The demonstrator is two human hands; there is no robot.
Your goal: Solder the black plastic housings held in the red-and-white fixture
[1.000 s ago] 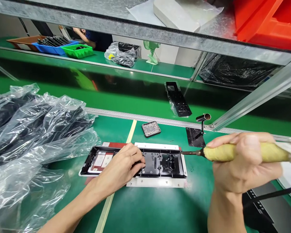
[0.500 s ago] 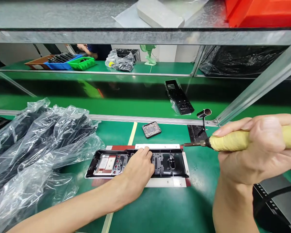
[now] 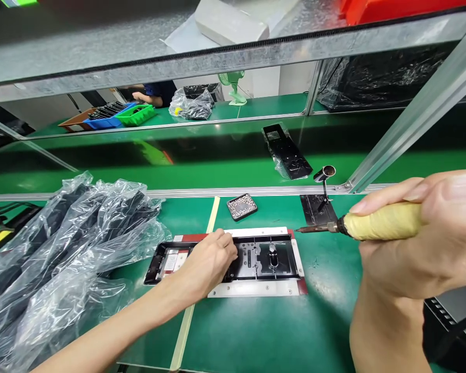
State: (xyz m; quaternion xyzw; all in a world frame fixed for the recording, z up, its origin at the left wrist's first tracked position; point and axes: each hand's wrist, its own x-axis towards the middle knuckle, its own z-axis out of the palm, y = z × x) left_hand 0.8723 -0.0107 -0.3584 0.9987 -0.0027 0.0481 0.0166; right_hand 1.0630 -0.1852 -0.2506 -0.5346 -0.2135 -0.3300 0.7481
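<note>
My right hand (image 3: 423, 228) is closed around the yellow-wrapped handle of a soldering iron (image 3: 384, 223). The iron's thin dark tip points left, near the right end of a long black plastic housing (image 3: 274, 267). This housing lies in a fixture of white strips (image 3: 256, 289) on a red-brown base. Over the housing's middle rests my left hand (image 3: 213, 259), fingers curled down together into it. Its fingertips, and whatever they may hold, are hidden. Right of that hand, a dark upright peg (image 3: 273, 254) stands in the housing. Behind the fixture sits a small tray of tiny metal pieces (image 3: 242, 206).
Clear plastic bags with dark parts (image 3: 81, 248) cover the left side. A metal tube holder (image 3: 325, 173) stands at back right. Beyond the rail lies a bagged black panel (image 3: 289, 153). An overhead shelf (image 3: 120, 67) and slanted post (image 3: 407, 109) frame the bench. A co-worker's arm shows far back.
My left hand has shifted a little left along the housing. My right hand and the iron have moved slightly right in view. The whole view has tilted.
</note>
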